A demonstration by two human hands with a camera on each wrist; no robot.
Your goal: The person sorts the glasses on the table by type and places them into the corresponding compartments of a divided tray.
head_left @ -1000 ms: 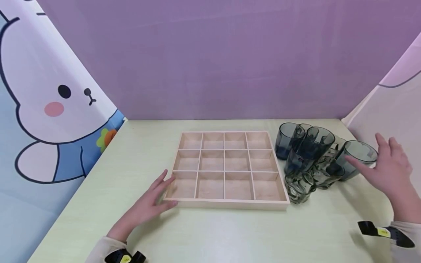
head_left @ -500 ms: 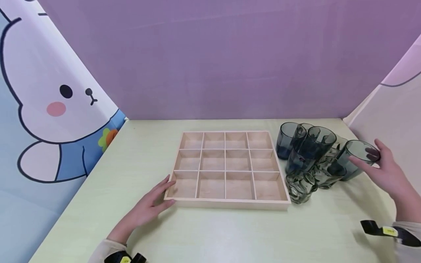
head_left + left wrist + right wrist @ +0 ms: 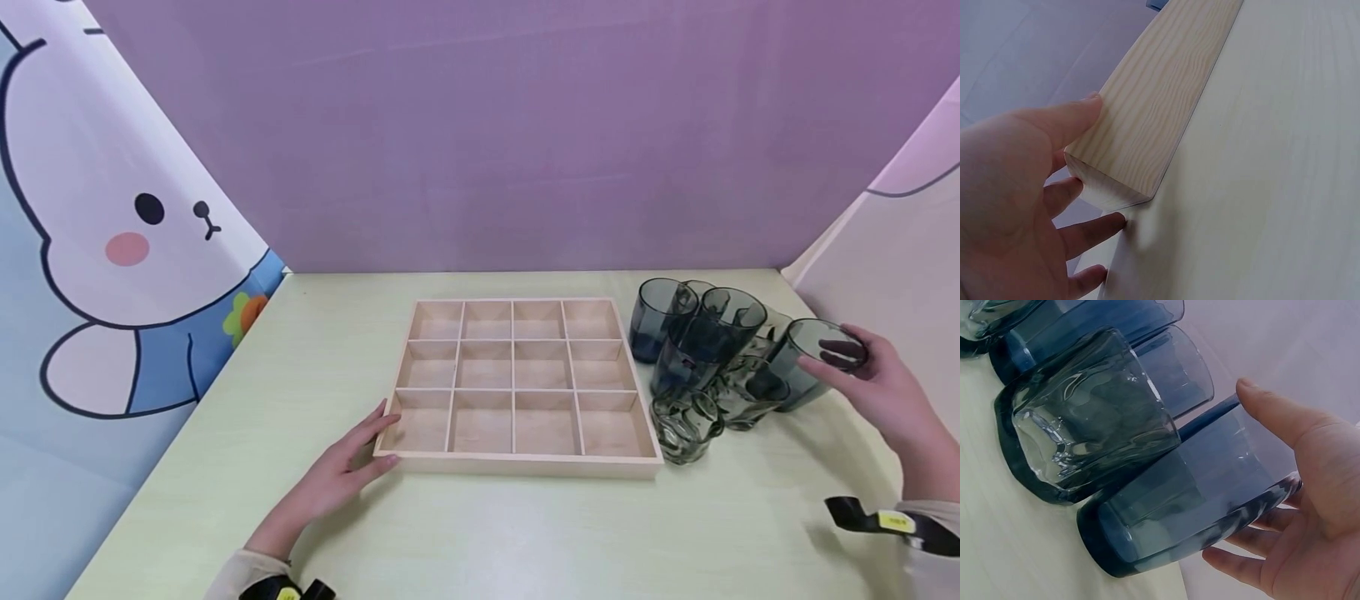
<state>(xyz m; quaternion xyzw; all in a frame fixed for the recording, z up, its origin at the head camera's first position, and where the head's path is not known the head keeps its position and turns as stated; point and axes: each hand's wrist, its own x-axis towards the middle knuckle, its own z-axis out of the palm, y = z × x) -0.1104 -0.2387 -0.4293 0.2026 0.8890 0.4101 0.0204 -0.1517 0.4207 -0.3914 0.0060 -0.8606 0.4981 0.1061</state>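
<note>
A pale wooden compartment tray [image 3: 525, 467] lies on the table. My left hand [image 3: 330, 475] rests at its near left corner, thumb against the front side and fingers on the left side, all fairly straight. In the left wrist view, the ring and little fingers stand off the wood. To the right, my right hand [image 3: 888, 387] holds the upper part of a smoky blue glass tumbler [image 3: 801, 367], thumb on the near side and fingers round the far side. In the right wrist view the tumbler [image 3: 1172, 494] stands upright on the table beside a wavy-sided glass [image 3: 1091, 419].
Several more blue tumblers [image 3: 663, 321] and wavy glasses [image 3: 684, 429] crowd together between the tray and my right hand. The nearest wavy glass is close against the tray's right side. A purple backdrop [image 3: 480, 150] rises behind the table.
My right hand, spread beside the tumbler a second ago, has moved in and taken hold of its rim. My left hand has drawn slightly back at the tray's corner.
</note>
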